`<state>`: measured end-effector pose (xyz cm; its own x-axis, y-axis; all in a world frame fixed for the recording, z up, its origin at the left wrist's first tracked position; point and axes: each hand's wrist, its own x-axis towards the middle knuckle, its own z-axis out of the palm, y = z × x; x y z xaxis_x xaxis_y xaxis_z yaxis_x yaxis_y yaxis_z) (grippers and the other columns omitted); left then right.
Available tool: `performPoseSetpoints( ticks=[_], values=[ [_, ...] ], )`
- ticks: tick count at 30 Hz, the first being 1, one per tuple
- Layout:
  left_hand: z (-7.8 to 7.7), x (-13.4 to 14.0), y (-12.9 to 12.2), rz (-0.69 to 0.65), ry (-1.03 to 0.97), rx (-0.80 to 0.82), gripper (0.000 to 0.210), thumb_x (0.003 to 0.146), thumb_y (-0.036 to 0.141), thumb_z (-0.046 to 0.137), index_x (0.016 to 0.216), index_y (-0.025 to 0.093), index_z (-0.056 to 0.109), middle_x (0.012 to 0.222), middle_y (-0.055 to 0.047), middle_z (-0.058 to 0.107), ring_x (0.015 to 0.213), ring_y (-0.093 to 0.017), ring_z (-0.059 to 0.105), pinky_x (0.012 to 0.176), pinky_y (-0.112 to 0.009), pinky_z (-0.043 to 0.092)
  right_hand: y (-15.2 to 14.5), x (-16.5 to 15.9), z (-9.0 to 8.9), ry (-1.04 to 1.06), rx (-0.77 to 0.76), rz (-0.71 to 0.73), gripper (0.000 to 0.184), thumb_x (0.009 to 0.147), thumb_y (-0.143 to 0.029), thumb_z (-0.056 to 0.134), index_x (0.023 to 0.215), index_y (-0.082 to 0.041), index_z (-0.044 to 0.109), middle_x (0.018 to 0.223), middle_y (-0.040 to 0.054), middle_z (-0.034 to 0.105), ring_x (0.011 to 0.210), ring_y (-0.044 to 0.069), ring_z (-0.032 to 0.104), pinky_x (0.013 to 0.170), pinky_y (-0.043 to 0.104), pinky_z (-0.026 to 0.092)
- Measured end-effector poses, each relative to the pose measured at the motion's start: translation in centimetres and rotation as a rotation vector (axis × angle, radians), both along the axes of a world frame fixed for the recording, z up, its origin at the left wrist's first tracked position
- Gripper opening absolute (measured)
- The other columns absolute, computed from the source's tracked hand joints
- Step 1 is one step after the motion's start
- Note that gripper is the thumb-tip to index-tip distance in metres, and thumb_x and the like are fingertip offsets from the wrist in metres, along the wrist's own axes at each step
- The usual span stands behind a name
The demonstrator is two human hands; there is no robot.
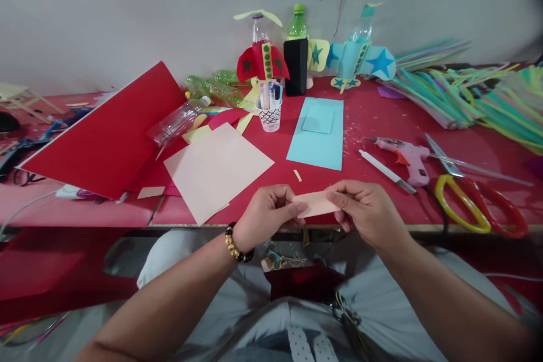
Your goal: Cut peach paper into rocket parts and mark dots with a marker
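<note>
A small strip of pale peach paper (316,204) is stretched between my two hands, just over the table's front edge. My left hand (271,206), with a bead bracelet at the wrist, pinches its left end. The thumb and fingers of my right hand (365,206) close on the other end. Beyond and to the left lies a larger sheet of the same peach paper (218,167). A light blue sheet (297,147) with a smaller blue piece (319,119) on top lies past my hands, and a tiny yellow scrap (297,175) is nearer.
On the right lie a white pen-like tool (384,169), a pink glue gun (409,158) and large scissors (462,198). A pen cup (270,116) stands mid-table before several bottle planes. Red board (114,130) and clear bottles fill the left; colored strips (445,96) lie back right.
</note>
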<state>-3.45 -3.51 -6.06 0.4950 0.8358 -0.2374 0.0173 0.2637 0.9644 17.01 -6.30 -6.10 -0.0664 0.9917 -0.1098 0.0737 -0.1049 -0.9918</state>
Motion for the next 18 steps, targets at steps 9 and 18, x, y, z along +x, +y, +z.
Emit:
performPoseSetpoints(
  ticks=[9, 18],
  values=[
    [0.68, 0.2, -0.05, -0.057, 0.184, 0.279, 0.03, 0.08, 0.037, 0.068, 0.064, 0.014, 0.057, 0.054, 0.004, 0.05, 0.049, -0.005, 0.04, 0.045, -0.017, 0.029, 0.0, -0.48, 0.47, -0.104, -0.021, 0.188, 0.024, 0.086, -0.042, 0.061, 0.083, -0.018, 0.067, 0.052, -0.0051, 0.055, 0.041, 0.006, 0.048, 0.04, 0.017, 0.038],
    [0.54, 0.51, -0.47, -0.021, 0.116, 0.262, 0.028, 0.086, 0.037, 0.061, 0.069, 0.017, 0.05, 0.056, 0.005, 0.051, 0.05, -0.007, 0.049, 0.047, -0.016, 0.037, -0.06, -0.07, 0.68, -0.089, -0.037, 0.218, 0.034, 0.088, -0.043, 0.059, 0.064, -0.018, 0.054, 0.051, -0.0042, 0.057, 0.037, 0.007, 0.051, 0.038, 0.019, 0.036]
  ],
)
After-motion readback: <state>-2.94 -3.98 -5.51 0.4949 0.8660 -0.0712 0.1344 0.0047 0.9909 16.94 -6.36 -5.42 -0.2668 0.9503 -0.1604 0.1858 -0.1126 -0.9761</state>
